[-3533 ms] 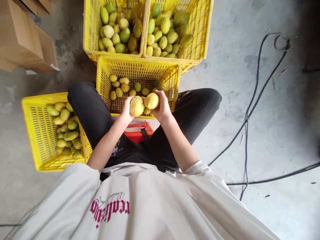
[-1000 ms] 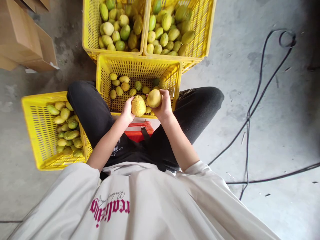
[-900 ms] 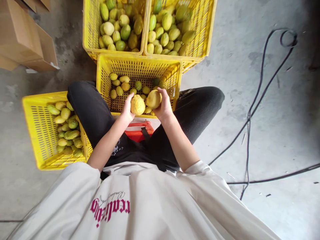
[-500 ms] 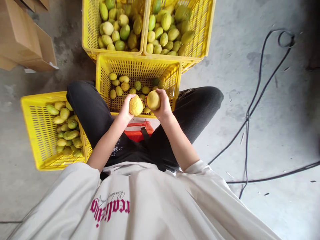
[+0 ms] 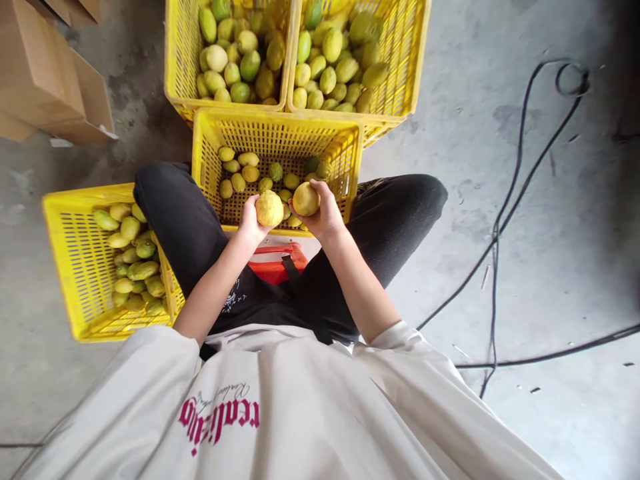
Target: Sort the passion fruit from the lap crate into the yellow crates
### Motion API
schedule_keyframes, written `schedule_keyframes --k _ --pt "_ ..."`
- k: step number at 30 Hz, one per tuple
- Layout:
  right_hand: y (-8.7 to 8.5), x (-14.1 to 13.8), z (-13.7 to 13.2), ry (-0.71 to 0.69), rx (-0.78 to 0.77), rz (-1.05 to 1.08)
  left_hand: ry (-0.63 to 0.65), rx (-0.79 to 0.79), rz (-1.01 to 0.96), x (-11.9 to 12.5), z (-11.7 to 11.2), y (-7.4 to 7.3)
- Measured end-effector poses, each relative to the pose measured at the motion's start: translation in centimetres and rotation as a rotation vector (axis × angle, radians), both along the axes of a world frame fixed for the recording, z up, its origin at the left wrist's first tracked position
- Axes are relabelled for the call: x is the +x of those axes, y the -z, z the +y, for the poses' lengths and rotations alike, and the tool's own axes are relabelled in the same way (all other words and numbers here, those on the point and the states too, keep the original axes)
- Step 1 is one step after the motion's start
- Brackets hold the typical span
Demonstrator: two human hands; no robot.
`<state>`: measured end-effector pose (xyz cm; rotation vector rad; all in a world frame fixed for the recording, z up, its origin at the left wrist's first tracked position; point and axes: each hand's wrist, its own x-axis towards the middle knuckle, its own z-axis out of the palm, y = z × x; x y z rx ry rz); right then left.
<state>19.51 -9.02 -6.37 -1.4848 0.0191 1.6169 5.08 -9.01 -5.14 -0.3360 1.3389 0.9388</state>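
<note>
My left hand (image 5: 249, 223) is closed around a rough yellow fruit (image 5: 269, 208). In my right hand (image 5: 325, 215) sits a smoother yellow fruit (image 5: 305, 199), fingers wrapped round it. Both hands hover over the near edge of the yellow crate (image 5: 274, 135) between my knees. A thin layer of yellow and green fruit (image 5: 245, 172) lies at the bottom of that crate. The two held fruits are a small gap apart.
Two fuller yellow crates (image 5: 180, 73) (image 5: 407, 67) of fruit stand behind the middle one. Another yellow crate (image 5: 70, 260) with fruit is at my left knee. Cardboard boxes (image 5: 45, 80) sit far left. Black cables (image 5: 505, 213) cross the concrete floor on the right. A red stool (image 5: 273, 263) is under me.
Both hands kept their fruits and turned them over the crate's near edge. The left fruit has shifted slightly left, widening the gap between the two.
</note>
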Motion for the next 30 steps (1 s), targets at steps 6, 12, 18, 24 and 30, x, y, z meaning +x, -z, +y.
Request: schedule_keyframes --k 6,12,18,24,30 --pt "-2.1 -0.6 -0.2 0.038 -0.278 0.127 -0.025 -0.121 -0.050 -0.2 0.4 -0.8" --pt "-6.0 2.4 7.2 0.206 -0.214 0.160 -0.190 0.162 0.007 -1.8 11.2 -3.9" --pt "-2.3 8.0 15.2 0.035 0.281 -0.134 0.011 0.466 0.164 -4.5 19.2 -6.9" --pt "5.5 8.2 12.4 -0.325 -0.323 -0.396 0.345 0.116 0.342 -6.4 15.4 2.2" --pt "11.5 7.7 10.5 -0.451 -0.397 -0.535 0.446 -0.196 0.521 -6.9 11.6 11.7"
